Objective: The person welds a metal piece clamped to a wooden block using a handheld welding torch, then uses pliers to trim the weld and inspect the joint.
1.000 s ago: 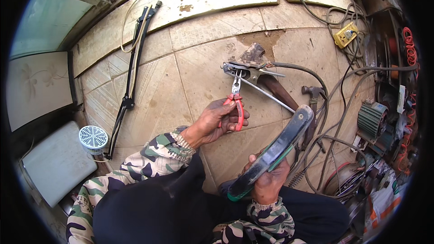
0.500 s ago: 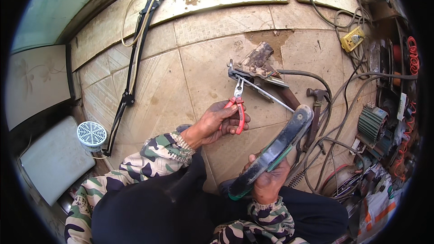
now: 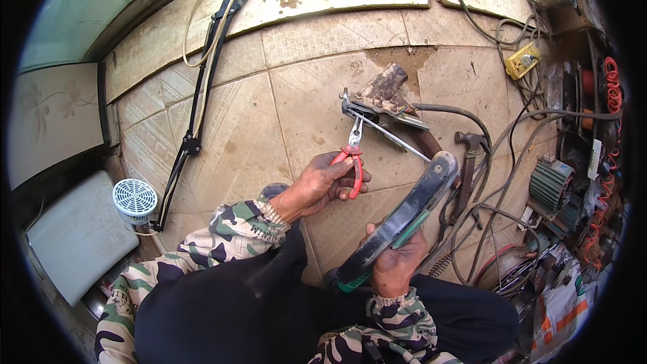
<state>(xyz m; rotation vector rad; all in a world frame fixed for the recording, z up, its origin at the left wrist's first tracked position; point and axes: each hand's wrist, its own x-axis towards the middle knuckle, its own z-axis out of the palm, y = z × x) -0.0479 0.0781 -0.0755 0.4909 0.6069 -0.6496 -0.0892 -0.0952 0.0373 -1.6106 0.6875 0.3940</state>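
Note:
In my left hand (image 3: 323, 185) is a pair of red-handled pliers (image 3: 354, 155), its jaws at the far end of a thin pale metal strip (image 3: 394, 139). My right hand (image 3: 399, 263) is wrapped round the thick black-and-green handle (image 3: 397, 222) of what looks like a hacksaw. From the handle's top end the strip runs up and left to a small dark metal end piece (image 3: 346, 102). Just beyond the strip lies a rusty metal piece with a short pipe (image 3: 387, 84), partly overlapping it from my view.
To the right are a hammer (image 3: 470, 141), tangled cables, a yellow socket box (image 3: 522, 61) and a green finned motor (image 3: 551, 183). On the left lie a folding black lamp arm (image 3: 195, 118) and its white round lamp head (image 3: 135, 199). Pale boards line the tiled floor's far side.
The handle in my right hand has shifted slightly left and up, turning a little. My left hand keeps the pliers almost where they were, at the strip's end.

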